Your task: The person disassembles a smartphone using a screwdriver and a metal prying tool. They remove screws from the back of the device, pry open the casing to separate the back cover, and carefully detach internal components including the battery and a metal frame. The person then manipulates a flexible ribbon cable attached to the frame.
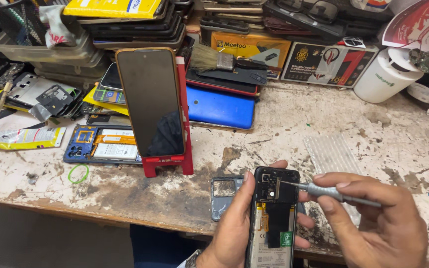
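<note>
While the left hand (234, 223) grips the opened phone (272, 218), the right hand (373, 218) pinches a screwdriver (333, 192) against it

A worn, paint-chipped tabletop (284, 124) with dark stains along its near edge. On it: a red phone stand (167, 164) holding a dark-screened phone (150, 101) upright, an opened blue phone (100, 144) lying flat beside it, a green rubber band (78, 173), a yellow-and-white glue tube (23, 138) at far left, a flat blue case (219, 106), a white round container (386, 74) at right, and a clear ribbed plastic sheet (331, 154).
</note>
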